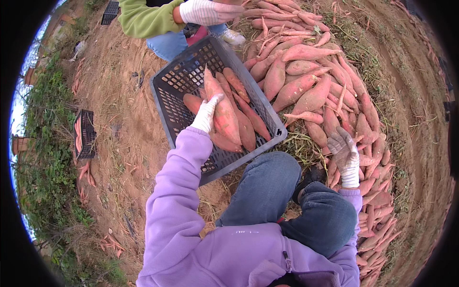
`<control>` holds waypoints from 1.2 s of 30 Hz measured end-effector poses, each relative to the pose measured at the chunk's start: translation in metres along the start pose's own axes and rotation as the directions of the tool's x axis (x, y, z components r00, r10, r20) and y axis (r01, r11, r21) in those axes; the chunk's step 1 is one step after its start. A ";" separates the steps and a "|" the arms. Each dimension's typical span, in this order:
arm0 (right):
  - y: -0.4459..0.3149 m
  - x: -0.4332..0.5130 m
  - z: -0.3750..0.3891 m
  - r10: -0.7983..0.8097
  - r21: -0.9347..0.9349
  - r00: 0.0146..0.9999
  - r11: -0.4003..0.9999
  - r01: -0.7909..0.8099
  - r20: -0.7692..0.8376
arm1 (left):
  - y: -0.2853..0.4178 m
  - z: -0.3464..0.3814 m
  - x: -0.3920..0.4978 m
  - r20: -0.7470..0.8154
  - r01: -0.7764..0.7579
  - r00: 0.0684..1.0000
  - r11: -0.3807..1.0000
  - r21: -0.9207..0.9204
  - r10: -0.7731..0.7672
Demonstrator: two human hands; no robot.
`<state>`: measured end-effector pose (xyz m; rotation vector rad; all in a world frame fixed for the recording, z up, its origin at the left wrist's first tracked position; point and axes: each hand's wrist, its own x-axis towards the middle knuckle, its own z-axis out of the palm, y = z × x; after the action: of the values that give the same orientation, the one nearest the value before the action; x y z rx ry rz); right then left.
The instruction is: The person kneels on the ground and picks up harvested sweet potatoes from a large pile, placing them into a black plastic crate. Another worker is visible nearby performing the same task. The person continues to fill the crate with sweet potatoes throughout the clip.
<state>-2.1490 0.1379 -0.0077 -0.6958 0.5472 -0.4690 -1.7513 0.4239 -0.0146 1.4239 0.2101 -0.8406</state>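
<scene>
A black plastic crate stands before me, tilted in view, with several sweet potatoes on its slatted floor. My left hand, in a white knit glove, grips a large pink sweet potato inside the crate. This one lies over or just above the others, its pointed end towards the far wall. My right hand, in a soiled white glove, is held with its fingers apart beside my knee. It is at the edge of a long heap of sweet potatoes, and I see nothing in it.
Across the crate a co-worker's gloved hand and green sleeve reach towards the heap. On the left stands another crate holding sweet potatoes. Cut vines lie beside the heap. Green plants border the bare soil.
</scene>
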 end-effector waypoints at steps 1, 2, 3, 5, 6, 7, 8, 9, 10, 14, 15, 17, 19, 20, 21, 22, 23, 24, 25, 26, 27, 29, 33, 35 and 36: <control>-0.001 -0.002 -0.002 -0.006 0.011 1.000 1.000 0.007 -0.014 | 0.000 0.009 0.011 -0.043 -0.040 0.998 0.996 0.075 0.044; -0.001 -0.004 -0.005 -0.013 0.026 1.000 1.000 0.014 -0.025 | -0.001 0.019 0.026 -0.109 -0.056 0.992 0.993 0.100 0.067; -0.002 -0.006 -0.007 -0.024 0.049 0.999 0.998 0.026 -0.035 | 0.001 0.027 0.043 -0.114 -0.079 0.989 0.984 0.162 0.098; -0.001 -0.009 -0.014 -0.021 0.053 0.996 0.998 0.025 -0.087 | 0.001 0.035 0.079 -0.125 -0.109 0.981 0.954 0.280 0.149; 0.000 -0.010 -0.018 -0.019 0.052 0.993 0.998 0.025 -0.114 | -0.002 0.038 0.097 -0.130 -0.146 0.973 0.943 0.299 0.192; 0.001 -0.010 -0.022 -0.007 0.047 0.988 0.999 0.014 -0.156 | -0.007 0.040 0.115 -0.142 -0.175 0.962 0.927 0.331 0.233; 0.003 -0.010 -0.025 -0.015 0.039 0.988 0.999 0.022 -0.155 | -0.014 0.041 0.130 -0.153 -0.202 0.950 0.909 0.365 0.273; 0.004 -0.011 -0.028 -0.024 0.046 0.990 0.998 0.031 -0.136 | -0.022 0.039 0.143 -0.164 -0.226 0.936 0.888 0.400 0.312; 0.006 -0.011 -0.030 -0.024 0.044 0.988 0.999 0.031 -0.151 | -0.032 0.034 0.150 -0.120 -0.238 0.925 0.796 0.556 0.361; 0.009 -0.011 -0.030 -0.059 0.028 0.989 0.998 0.063 -0.137 | -0.076 0.014 0.165 0.110 -0.224 0.901 0.234 0.946 0.419; 0.009 -0.012 -0.029 -0.039 0.026 0.985 0.999 0.044 -0.166 | -0.083 0.009 0.168 0.170 -0.331 0.879 0.314 0.890 0.445; 0.011 -0.012 -0.025 -0.079 -0.055 0.982 0.996 0.070 -0.172 | -0.087 -0.001 0.175 0.252 -0.409 0.855 0.290 0.865 0.454; 0.009 -0.015 -0.023 -0.021 -0.151 0.979 0.989 -0.010 -0.205 | -0.086 -0.006 0.173 0.344 -0.479 0.834 0.257 0.839 0.431; 0.008 -0.018 -0.022 -0.014 -0.181 0.978 0.983 -0.025 -0.209 | -0.084 -0.005 0.169 0.302 -0.446 0.868 0.354 0.822 0.393; 0.005 -0.021 -0.023 -0.016 -0.162 0.986 0.987 -0.011 -0.168 | -0.078 -0.005 0.162 0.307 -0.424 0.896 0.414 0.805 0.321; 0.000 -0.026 -0.027 -0.072 -0.220 0.981 0.975 0.031 -0.179 | -0.075 -0.003 0.149 0.363 -0.480 0.877 0.553 0.681 0.315; -0.006 -0.031 -0.030 -0.093 -0.233 0.977 0.971 0.047 -0.191 | -0.073 -0.004 0.126 0.396 -0.525 0.851 0.534 0.663 0.344; -0.015 -0.037 -0.037 -0.236 -0.379 0.957 0.912 0.158 -0.169 | -0.069 -0.002 0.101 0.441 -0.557 0.830 0.571 0.604 0.343; -0.030 -0.044 -0.048 -0.176 -0.314 0.946 0.946 0.086 -0.271 | -0.061 -0.002 0.074 0.496 -0.598 0.793 0.608 0.523 0.354; -0.048 -0.050 -0.059 -0.237 -0.357 0.911 0.928 0.110 -0.337 | -0.052 0.001 0.049 0.455 -0.523 0.841 0.658 0.542 0.294; -0.062 -0.051 -0.069 -0.270 -0.394 0.854 0.915 0.084 -0.444 | -0.043 0.005 0.027 0.501 -0.538 0.815 0.702 0.466 0.292; -0.081 -0.039 -0.081 -0.581 -0.774 0.726 0.624 0.108 -0.367 | -0.033 0.016 -0.012 0.403 -0.465 0.867 0.769 0.439 0.294; -0.096 0.008 -0.086 -0.418 -0.939 0.906 -0.285 -0.193 -0.060 | -0.019 0.032 -0.056 0.388 -0.455 0.871 0.793 0.406 0.301; -0.083 0.037 -0.081 -0.390 -0.859 0.909 -0.406 -0.313 -0.147 | -0.017 0.038 -0.064 0.407 -0.471 0.859 0.793 0.388 0.311; -0.085 0.041 -0.083 -0.397 -0.841 0.909 -0.440 -0.314 -0.132 | -0.016 0.038 -0.068 0.411 -0.473 0.856 0.794 0.381 0.313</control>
<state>-2.1873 0.0186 -0.0141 -2.6019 1.4594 0.0174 -1.8224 0.4161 0.0209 1.6680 -0.5824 -0.7842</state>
